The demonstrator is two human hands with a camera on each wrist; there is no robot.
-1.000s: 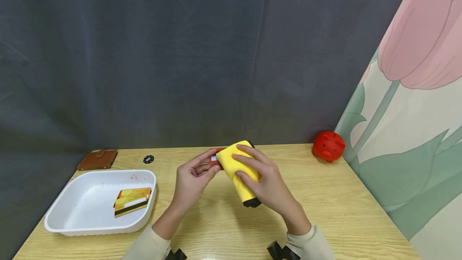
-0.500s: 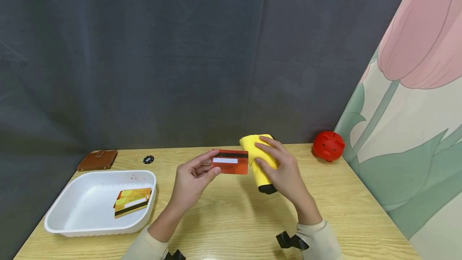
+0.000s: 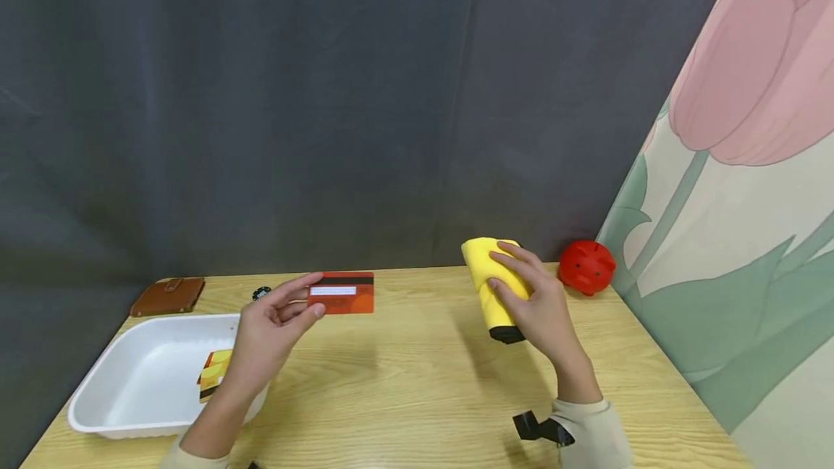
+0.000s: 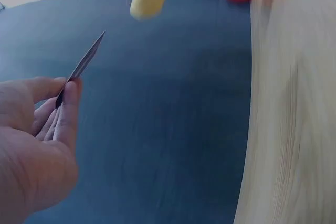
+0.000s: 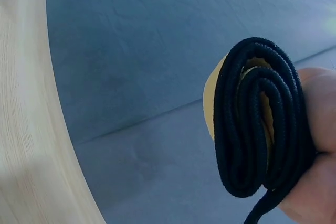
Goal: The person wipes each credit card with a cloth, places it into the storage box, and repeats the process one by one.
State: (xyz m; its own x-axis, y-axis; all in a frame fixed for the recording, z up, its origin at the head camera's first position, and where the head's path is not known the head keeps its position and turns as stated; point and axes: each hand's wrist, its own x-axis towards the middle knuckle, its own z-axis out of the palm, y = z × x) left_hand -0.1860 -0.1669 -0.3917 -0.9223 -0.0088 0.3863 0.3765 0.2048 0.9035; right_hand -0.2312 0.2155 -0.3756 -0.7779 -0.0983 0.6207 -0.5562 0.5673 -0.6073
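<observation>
My left hand (image 3: 274, 328) pinches a red bank card (image 3: 348, 294) by its left edge, thumb below and fingers behind. The card is held up over the table with its dark stripe and white signature strip facing me. In the left wrist view the card (image 4: 84, 65) shows nearly edge-on between thumb and fingers. Off to the right, my right hand (image 3: 537, 302) grips a folded yellow cloth (image 3: 493, 277) with black edging. The right wrist view shows the cloth's rolled black end (image 5: 257, 124) close up, fingers pressed against its side.
A white tray (image 3: 124, 422) stands at the left, with yellow cards (image 3: 215, 375) in it, partly hidden by my left arm. Behind it lie a brown wallet (image 3: 168, 297) and a black poker chip (image 3: 261, 292). At the back right sits a red piggy bank (image 3: 587, 267).
The cloth came off the card and moved right with my right hand. My left hand carried the card leftward, toward the tray.
</observation>
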